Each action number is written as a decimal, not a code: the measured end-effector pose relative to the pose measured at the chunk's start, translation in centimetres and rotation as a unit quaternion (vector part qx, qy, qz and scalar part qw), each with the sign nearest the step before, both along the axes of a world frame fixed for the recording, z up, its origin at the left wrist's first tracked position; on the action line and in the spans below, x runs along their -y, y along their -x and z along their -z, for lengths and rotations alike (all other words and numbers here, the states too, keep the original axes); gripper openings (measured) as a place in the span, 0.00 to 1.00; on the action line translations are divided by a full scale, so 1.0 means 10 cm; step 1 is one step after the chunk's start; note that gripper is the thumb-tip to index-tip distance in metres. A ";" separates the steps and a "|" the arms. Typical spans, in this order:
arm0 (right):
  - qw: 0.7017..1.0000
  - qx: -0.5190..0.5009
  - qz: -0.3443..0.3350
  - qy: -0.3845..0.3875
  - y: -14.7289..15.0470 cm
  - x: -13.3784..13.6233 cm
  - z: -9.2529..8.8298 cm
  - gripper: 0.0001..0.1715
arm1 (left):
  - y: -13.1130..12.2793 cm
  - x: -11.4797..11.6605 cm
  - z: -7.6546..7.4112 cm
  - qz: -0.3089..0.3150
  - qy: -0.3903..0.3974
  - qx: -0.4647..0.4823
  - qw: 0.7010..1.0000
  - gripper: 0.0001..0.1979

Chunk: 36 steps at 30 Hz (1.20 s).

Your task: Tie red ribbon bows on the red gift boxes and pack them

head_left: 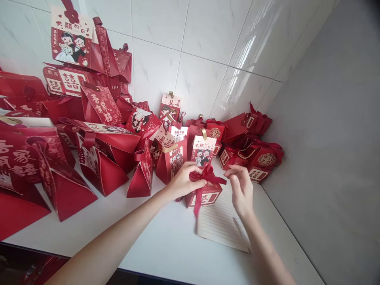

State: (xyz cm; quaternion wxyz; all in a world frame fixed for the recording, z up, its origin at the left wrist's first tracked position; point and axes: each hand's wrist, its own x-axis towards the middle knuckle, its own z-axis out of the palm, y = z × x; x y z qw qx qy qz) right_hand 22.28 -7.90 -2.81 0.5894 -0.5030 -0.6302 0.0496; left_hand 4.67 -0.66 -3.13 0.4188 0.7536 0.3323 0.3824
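Note:
A small red gift box (204,199) with a cream label bears a dark red ribbon (208,171) tied in a bow on top. Over its upper left edge lies my left hand (186,181), thumb and fingers closed around the ribbon by the knot. One ribbon tail hangs down the front of the box, and another points right. Just past that right tail is my right hand (242,190), loosely curled, thumb and fingers apart with nothing visible between them. Under the box's right side, a lined notebook (222,229) lies on the white tabletop (166,241).
Many red folded gift boxes (102,166) crowd the left side, some stacked against the tiled wall (204,31). Smaller boxes with ribbon bows (264,156) are piled at the back right. A grey wall (323,150) bounds the table on the right.

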 end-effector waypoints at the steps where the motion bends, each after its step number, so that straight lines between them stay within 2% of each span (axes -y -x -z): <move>1: 0.997 -0.041 0.006 0.068 -0.07 -0.03 -0.02 0.22 | 0.02 0.01 -0.01 0.004 0.005 -0.011 1.000 0.17; 4: 0.956 -0.104 -0.078 0.265 -0.16 -0.09 -0.03 0.30 | 0.04 0.03 -0.03 0.021 0.066 -0.027 0.997 0.29; 6: 0.929 -0.131 -0.129 0.322 -0.14 -0.11 -0.03 0.30 | 0.03 0.04 -0.03 0.031 0.098 -0.016 0.995 0.30; 9: 0.917 -0.159 -0.170 0.324 -0.04 -0.10 0.00 0.30 | 0.02 0.04 -0.01 0.031 0.067 0.003 0.997 0.27; 12: 0.929 -0.141 -0.181 0.289 0.08 -0.08 0.05 0.30 | 0.06 -0.01 -0.01 0.025 -0.068 0.006 0.997 0.22; 14: 0.947 -0.110 -0.165 0.252 0.14 -0.08 0.09 0.28 | 0.12 -0.06 -0.03 0.030 -0.169 0.011 0.985 0.18; 17: 0.960 -0.085 -0.139 0.227 0.18 -0.09 0.13 0.24 | 0.20 -0.11 -0.04 0.038 -0.238 0.001 0.971 0.12; 19: 0.951 -0.082 -0.154 0.254 0.16 -0.09 0.12 0.24 | 0.22 -0.12 -0.03 0.041 -0.254 -0.008 0.966 0.10; 24: 0.909 -0.068 -0.239 0.335 0.03 -0.08 0.07 0.24 | 0.19 -0.09 0.00 0.047 -0.264 -0.007 0.963 0.04; 30: 0.903 -0.066 -0.199 0.375 0.02 -0.08 0.07 0.21 | 0.17 -0.10 -0.01 0.018 -0.230 -0.004 0.973 0.02; 36: 0.893 -0.064 -0.218 0.389 0.03 -0.06 0.00 0.25 | 0.16 -0.13 -0.01 0.007 -0.208 -0.006 0.978 0.01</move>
